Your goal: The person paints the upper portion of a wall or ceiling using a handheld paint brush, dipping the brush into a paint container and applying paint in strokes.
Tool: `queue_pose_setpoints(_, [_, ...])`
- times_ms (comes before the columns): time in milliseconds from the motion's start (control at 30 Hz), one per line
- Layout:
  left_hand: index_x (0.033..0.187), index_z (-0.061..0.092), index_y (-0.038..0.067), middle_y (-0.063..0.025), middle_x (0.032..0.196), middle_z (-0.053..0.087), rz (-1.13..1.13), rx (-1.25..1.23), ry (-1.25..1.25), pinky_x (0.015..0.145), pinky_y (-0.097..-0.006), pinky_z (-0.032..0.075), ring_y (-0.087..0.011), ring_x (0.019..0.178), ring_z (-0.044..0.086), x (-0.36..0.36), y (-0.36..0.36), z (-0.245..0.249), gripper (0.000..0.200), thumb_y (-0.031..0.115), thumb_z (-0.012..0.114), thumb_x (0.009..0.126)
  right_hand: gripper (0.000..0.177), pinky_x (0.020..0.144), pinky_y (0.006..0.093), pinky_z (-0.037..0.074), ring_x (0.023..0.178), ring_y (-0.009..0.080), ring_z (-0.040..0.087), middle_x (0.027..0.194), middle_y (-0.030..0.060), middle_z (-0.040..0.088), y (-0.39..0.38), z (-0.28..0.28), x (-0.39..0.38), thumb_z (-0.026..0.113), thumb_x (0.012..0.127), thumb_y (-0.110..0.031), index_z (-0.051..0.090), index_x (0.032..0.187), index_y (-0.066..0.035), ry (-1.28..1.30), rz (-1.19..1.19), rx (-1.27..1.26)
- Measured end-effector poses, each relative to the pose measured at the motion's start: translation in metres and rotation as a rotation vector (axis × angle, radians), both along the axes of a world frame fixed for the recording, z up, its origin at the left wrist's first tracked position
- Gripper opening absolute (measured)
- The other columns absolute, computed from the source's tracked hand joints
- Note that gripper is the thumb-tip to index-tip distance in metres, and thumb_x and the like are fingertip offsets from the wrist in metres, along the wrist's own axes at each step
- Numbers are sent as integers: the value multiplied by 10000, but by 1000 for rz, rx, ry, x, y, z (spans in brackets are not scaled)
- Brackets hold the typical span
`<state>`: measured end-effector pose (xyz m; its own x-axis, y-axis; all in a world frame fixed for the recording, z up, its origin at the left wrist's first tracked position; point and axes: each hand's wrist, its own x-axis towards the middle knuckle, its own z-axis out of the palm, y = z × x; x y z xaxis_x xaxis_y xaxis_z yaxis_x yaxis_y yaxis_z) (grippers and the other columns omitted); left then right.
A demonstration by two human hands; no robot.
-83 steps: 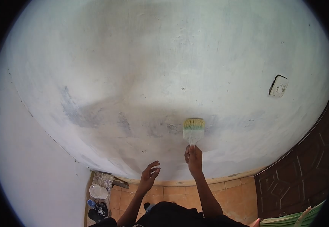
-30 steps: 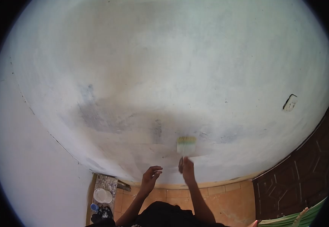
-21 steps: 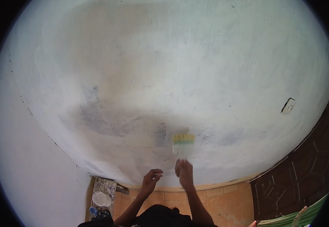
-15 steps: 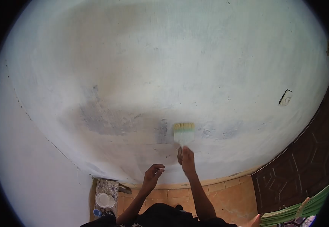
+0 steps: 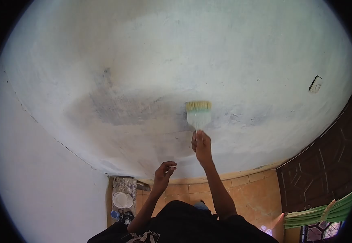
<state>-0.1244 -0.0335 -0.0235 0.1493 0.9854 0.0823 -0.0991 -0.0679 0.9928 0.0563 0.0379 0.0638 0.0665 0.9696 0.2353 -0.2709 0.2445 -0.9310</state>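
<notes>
A wide paintbrush (image 5: pixel 199 115) with pale yellow bristles and a whitish, paint-covered body stands upright against the wall (image 5: pixel 232 60). My right hand (image 5: pixel 202 146) is wrapped round its handle, bristles pointing up. The bristles lie at or very close to a grey, patchy band of the wall (image 5: pixel 121 109). Lower and to the left, my left hand (image 5: pixel 164 175) hovers before the wall with loosely bent fingers, thumb apart from them. A small pale spot shows at its fingertips; I cannot make out whether it is paint or a nail.
At the lower left a paint-spattered bench (image 5: pixel 124 184) carries a white tub (image 5: pixel 123 200) and a blue cup (image 5: pixel 115 214). A dark panelled door (image 5: pixel 317 166) and a green curtain (image 5: pixel 326 216) are on the right. A switch plate (image 5: pixel 315 84) sits on the wall above orange floor tiles (image 5: pixel 249 194).
The view has tilted down, so the wall marks and bench appear higher. My right hand and the paintbrush have risen in the view, staying near the same grey band. My left hand keeps its bent pose.
</notes>
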Motion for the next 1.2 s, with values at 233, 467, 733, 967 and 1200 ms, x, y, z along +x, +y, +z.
queue_pose_setpoints(233, [1162, 537, 31, -75, 1123, 615, 67, -17, 22, 831, -307, 464, -172, 1017, 591, -20, 0, -14, 285, 214, 562, 946, 473, 380, 203, 235, 411, 33, 295, 510, -57, 331, -51, -102, -22, 361, 1009, -439, 375, 654, -127, -35, -68, -280])
queue_pose_setpoints(467, [1157, 540, 32, -74, 1125, 615, 25, -40, 29, 831, -305, 466, -170, 1014, 593, -18, 4, -12, 279, 208, 569, 942, 462, 374, 212, 212, 412, 27, 274, 516, -65, 329, -5, 14, 0, 368, 1008, -440, 394, 678, -116, -28, -105, 34])
queue_pose_setpoints(733, [1140, 551, 21, -91, 1110, 620, 7, -57, -31, 887, -302, 468, -179, 1017, 606, -1, 7, -16, 213, 96, 548, 941, 450, 378, 198, 239, 412, 27, 300, 509, -66, 334, -52, -107, -2, 398, 1000, -429, 396, 656, -139, -175, -84, -258])
queue_pose_setpoints(967, [1133, 547, 15, -91, 1109, 620, -31, -38, 34, 891, -301, 468, -184, 1023, 608, -1, 15, -9, 206, 100, 539, 945, 464, 450, 219, 261, 497, 35, 311, 563, -61, 349, -14, 36, 28, 374, 1014, -410, 410, 677, -94, -177, -102, 49])
queue_pose_setpoints(1200, [1128, 548, 10, -89, 1104, 619, -23, -12, 2, 885, -307, 471, -191, 1010, 615, 1, 14, -18, 210, 108, 543, 943, 501, 396, 217, 269, 419, 46, 316, 515, -54, 352, -33, -134, 11, 386, 984, -497, 404, 643, -131, -243, -72, -126])
